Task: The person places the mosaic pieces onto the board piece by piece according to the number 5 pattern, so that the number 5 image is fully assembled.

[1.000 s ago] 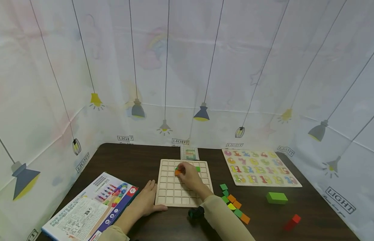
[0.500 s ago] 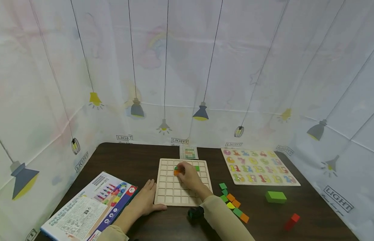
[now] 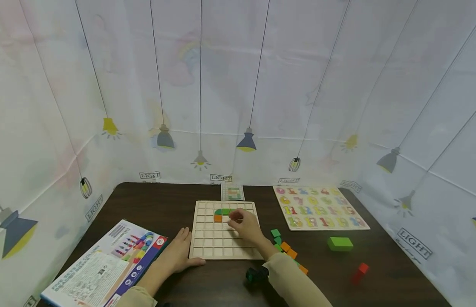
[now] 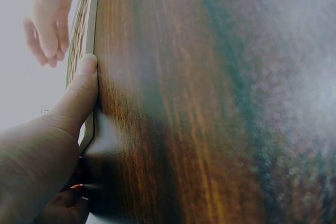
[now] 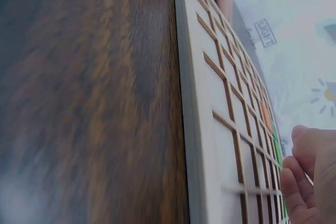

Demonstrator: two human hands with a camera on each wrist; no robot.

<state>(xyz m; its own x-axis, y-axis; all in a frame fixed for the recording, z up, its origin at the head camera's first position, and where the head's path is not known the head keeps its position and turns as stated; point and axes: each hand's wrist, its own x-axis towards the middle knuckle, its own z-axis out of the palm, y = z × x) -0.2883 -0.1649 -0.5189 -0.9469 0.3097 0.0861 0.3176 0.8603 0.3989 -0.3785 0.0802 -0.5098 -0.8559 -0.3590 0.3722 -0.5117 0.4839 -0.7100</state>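
Head cam: R hand (image 3: 247, 226) over grid bd (image 3: 209, 241)

Says LIGHT lots of times on wall sheet (image 3: 226, 89), R wrist view too. Shows big nos. on number board (image 3: 321, 206), e.g. 7 & 11. Has words on flat box (image 3: 101, 266), too blurry to read.

Plain beige long sleeves (image 3: 295, 279), a small black device (image 3: 255, 275) by the right cuff (image 3: 274, 262)
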